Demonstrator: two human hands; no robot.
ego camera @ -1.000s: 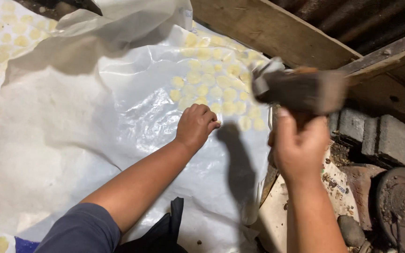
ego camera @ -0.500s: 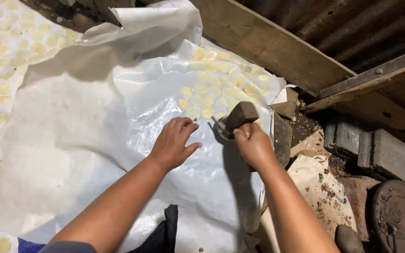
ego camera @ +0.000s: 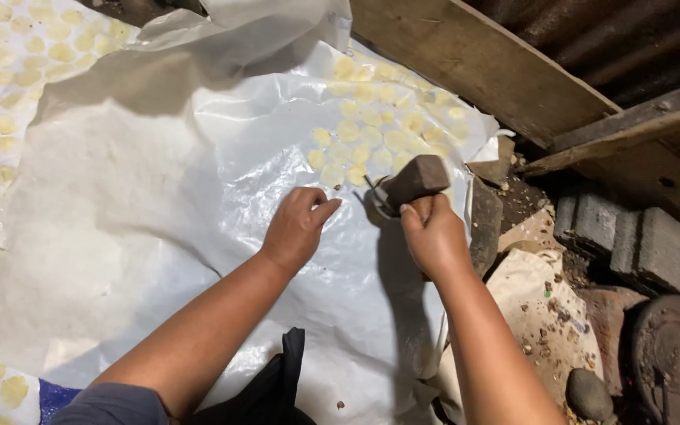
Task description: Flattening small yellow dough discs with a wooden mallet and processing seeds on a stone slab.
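White plastic sheet [ego camera: 159,205]: lying crinkled over pale yellow discs [ego camera: 371,134], far right.
Right hand [ego camera: 433,236]: fingers gripping a dark stone block [ego camera: 415,179], its long axis tilting up to the right.
Left hand [ego camera: 297,228]: pressing flat, fingers loosely curled, empty, just left of the block.

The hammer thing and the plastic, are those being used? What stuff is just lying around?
In use: stone-like block gripped by the right hand; white plastic sheet under the left hand; flat yellow discs beneath the sheet.

Lying about: grey bricks, round stone, wooden plank.
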